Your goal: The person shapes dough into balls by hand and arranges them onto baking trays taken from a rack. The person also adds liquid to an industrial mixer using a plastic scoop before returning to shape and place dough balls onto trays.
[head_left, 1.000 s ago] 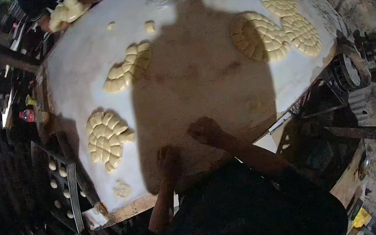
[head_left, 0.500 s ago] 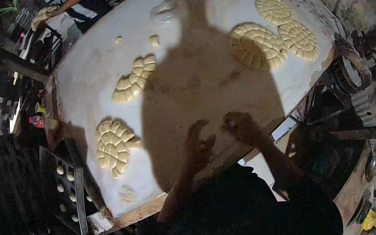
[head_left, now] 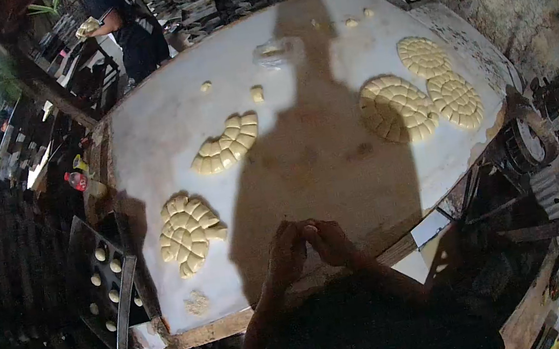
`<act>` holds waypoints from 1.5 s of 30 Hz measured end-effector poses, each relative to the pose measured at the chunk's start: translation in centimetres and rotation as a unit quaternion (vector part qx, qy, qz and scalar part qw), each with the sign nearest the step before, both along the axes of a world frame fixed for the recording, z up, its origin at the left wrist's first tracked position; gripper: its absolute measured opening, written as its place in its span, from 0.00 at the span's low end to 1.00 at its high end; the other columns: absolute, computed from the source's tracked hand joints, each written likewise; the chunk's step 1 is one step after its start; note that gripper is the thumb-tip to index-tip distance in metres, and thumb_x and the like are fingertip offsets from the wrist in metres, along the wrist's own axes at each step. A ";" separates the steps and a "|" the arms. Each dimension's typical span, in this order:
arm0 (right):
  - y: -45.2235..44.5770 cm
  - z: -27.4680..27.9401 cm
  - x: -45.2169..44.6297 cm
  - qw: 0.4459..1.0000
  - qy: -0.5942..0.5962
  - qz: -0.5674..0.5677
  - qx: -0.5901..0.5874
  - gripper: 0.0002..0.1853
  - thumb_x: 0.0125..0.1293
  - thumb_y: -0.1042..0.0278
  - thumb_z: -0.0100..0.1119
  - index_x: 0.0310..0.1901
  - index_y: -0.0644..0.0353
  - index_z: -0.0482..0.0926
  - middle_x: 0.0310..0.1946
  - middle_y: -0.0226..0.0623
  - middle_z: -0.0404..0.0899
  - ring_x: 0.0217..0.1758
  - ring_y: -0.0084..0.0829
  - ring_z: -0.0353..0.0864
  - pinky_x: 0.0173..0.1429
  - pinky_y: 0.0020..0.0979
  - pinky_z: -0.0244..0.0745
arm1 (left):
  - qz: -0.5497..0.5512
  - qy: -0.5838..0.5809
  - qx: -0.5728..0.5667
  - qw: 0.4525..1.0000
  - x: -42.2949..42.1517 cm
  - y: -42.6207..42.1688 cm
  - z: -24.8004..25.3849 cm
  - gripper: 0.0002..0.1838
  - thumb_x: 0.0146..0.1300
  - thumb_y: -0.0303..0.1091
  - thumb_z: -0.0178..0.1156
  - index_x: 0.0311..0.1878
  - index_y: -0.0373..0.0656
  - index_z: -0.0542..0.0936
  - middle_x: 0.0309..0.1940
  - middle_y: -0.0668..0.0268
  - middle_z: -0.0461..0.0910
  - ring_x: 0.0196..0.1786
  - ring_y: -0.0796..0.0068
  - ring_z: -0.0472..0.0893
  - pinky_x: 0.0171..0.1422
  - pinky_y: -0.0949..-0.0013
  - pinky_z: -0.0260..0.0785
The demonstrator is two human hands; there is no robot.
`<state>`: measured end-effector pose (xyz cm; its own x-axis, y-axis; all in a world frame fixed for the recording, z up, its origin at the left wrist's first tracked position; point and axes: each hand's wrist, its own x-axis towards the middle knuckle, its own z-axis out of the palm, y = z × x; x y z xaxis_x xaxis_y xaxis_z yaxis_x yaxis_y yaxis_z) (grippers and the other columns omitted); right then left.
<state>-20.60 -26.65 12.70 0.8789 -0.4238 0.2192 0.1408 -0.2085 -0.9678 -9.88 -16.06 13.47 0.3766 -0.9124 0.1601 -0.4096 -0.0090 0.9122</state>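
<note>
Near the front edge of the pale worktable [head_left: 162, 105], my left hand [head_left: 286, 253] and my right hand [head_left: 330, 241] meet with their fingers curled and pressed together. Both are in deep shadow, and whatever they may hold is hidden. Left of them lies a cut slab of dough [head_left: 191, 233] scored into many pieces. Farther up is a curved strip of dough pieces [head_left: 227, 145]. On the right, a large scored dough round [head_left: 395, 108] sits against two smaller rounds, an upper one [head_left: 423, 56] and a lower one [head_left: 455, 100].
A small heap of flour [head_left: 197, 302] lies at the near left corner. Below left stands a dark tray [head_left: 101, 292] with several dough balls. A clear plastic bag [head_left: 279, 53] rests farther back. Two people stand beyond the table, one holding dough [head_left: 87, 27]. Machinery [head_left: 528, 139] flanks the right edge.
My hands have come together from being apart, the fingers closing. The view has tilted up, showing a second person at the far edge. The dough on the table has stayed put.
</note>
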 end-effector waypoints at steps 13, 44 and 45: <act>-1.7 -5.7 -3.9 0.900 0.244 -0.182 -0.313 0.18 0.69 0.58 0.47 0.31 0.67 0.75 0.25 0.47 0.77 0.23 0.42 0.78 0.30 0.40 0.74 | -0.152 -0.012 0.158 0.976 1.6 2.0 -1.0 0.12 0.66 0.35 0.49 0.49 0.39 0.71 0.44 0.49 0.74 0.48 0.50 0.74 0.55 0.52 0.64; 9.1 -7.0 -0.4 0.837 0.032 -0.109 -0.535 0.11 0.63 0.66 0.55 0.44 0.62 0.73 0.33 0.44 0.75 0.34 0.42 0.78 0.34 0.36 0.73 | 0.122 -0.301 -0.175 0.929 -2.4 18.8 -3.6 0.11 0.66 0.34 0.49 0.41 0.37 0.76 0.41 0.50 0.75 0.45 0.49 0.76 0.50 0.54 0.69; 7.4 -7.0 0.3 0.837 0.023 -0.111 -0.535 0.11 0.63 0.66 0.55 0.44 0.62 0.73 0.33 0.44 0.75 0.34 0.42 0.78 0.34 0.36 0.73 | 0.100 -0.209 -0.055 0.971 -1.2 17.8 -3.5 0.10 0.65 0.34 0.50 0.41 0.37 0.76 0.41 0.51 0.76 0.46 0.51 0.75 0.50 0.54 0.69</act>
